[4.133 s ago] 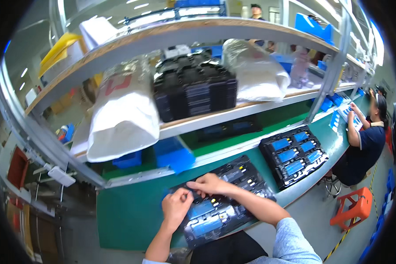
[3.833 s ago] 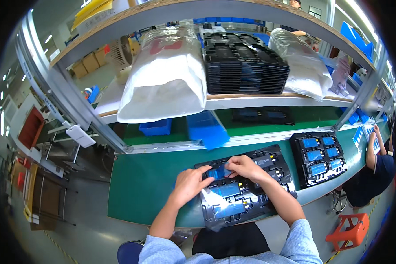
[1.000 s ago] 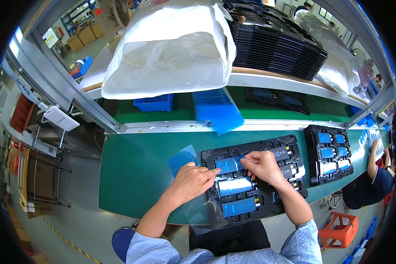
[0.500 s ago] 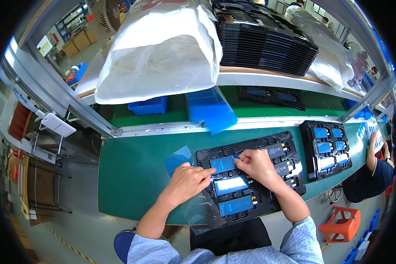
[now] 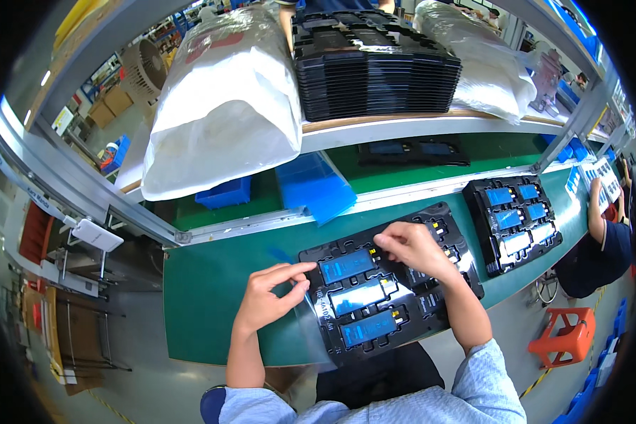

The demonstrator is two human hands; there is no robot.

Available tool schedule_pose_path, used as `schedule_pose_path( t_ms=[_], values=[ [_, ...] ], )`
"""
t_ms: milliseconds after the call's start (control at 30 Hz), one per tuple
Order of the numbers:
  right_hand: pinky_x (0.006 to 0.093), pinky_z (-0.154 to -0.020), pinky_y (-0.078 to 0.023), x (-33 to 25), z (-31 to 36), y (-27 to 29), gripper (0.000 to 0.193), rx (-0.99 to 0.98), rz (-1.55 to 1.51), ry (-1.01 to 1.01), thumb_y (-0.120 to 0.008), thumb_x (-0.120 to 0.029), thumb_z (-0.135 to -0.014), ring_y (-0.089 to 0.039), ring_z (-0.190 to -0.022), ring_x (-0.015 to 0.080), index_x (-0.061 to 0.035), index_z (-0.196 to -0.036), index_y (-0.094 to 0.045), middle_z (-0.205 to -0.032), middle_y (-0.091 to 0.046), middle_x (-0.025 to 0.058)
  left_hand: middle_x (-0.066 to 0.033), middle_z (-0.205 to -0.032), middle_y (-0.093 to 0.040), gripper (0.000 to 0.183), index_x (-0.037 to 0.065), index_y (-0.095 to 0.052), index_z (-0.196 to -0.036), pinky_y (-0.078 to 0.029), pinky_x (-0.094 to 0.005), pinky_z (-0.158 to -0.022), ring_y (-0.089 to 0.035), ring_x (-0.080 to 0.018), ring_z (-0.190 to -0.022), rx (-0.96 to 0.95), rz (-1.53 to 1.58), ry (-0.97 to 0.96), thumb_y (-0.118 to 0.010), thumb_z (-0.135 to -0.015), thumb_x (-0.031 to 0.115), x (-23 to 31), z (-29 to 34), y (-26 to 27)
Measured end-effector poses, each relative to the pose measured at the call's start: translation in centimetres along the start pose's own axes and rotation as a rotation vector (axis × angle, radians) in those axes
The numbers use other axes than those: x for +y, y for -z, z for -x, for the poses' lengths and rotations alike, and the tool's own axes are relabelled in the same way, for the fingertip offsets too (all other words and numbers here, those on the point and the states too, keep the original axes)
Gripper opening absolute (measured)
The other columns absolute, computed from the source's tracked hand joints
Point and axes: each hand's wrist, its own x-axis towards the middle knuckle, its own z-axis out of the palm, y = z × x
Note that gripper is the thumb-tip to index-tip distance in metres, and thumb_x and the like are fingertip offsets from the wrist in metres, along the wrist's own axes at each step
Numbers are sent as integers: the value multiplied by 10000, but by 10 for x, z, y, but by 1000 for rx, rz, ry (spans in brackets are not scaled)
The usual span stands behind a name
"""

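In front of me a black plastic tray [image 5: 392, 340] holds flat battery packs in moulded slots. The near-left column has three packs with blue faces: an upper pack [image 5: 349, 266], a glossy middle pack [image 5: 358, 297] and a lower pack [image 5: 369, 328]. Darker packs sit in the right column, partly under my right arm. My left hand [image 5: 270, 297] is at the tray's left edge, index finger near the upper pack, a blurred film sheet [image 5: 308, 338] under and below it. My right hand [image 5: 411, 247] hovers over the upper pack's right end, thumb and fingertips together; anything between them is too small to see.
To the right stands a stack of black trays [image 5: 514, 225] with blue-faced packs. Blue film sheets [image 5: 316, 185] hang over the rail behind. The shelf above bears a tall stack of black trays [image 5: 378, 81] and a white bag [image 5: 226, 106]. A co-worker [image 5: 597, 240] works at far right.
My right hand has lifted off the upper pack's right end. My left hand has drawn back left from the pack, and the film sheet by it has become blurred. The view has shifted.
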Motion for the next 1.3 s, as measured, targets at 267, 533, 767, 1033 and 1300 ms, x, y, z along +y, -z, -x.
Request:
schedule_pose_path(
  t_ms=[267, 533, 767, 1033, 1300],
  values=[
    [285, -785, -487, -10, 8, -1, 374, -428, -532, -11, -551, -336, -947, -617, -814, 139, 24, -942, -652, -861, -654, 76, -129, -1015, -641, 455, -28, -598, -1172, -484, -267, -793, -617, -183, -936, 242, 90, -268, -687, -735, -117, 18, -28, -41],
    [231, -719, -435, 3, 6, 25, 196, -132, -522, 147, -634, -199, -906, -541, -800, 79, -3, -899, -644, -855, -566, -4, -152, -1204, -557, 691, 2, -334, -1396, -498, -229, -779, -569, -94, -849, 222, 708, 42, -655, -793, -96, 23, -65, -81],
    [248, -637, -447, -3, 1, 61, 282, 51, -72, 231, -742, -242, -805, -537, -712, 98, 10, -897, -655, -801, -613, 49, -108, -1003, -642, 377, -38, -581, -1141, -511, -224, -792, -615, -118, -894, 260, 765, 232, -702, -784, -43, 20, -85, -96],
    [261, -744, -463, 42, -10, 89, 236, -91, -115, 201, -680, -225, -865, -583, -821, 127, -4, -947, -670, -877, -640, 58, -90, -915, -672, 244, -51, -651, -1024, -509, -226, -742, -629, -116, -831, 176, 574, 217, -714, -793, -6, 12, -109, -122],
    [283, -766, -460, 60, 2, 78, 227, 125, -183, 297, -681, -207, -862, -589, -860, 152, 16, -817, -672, -889, -636, 73, -57, -697, -654, 175, -21, -647, -781, -459, -201, -549, -625, -100, -608, 199, 546, 272, -708, -843, 131, 3, -114, -142]
  ],
)
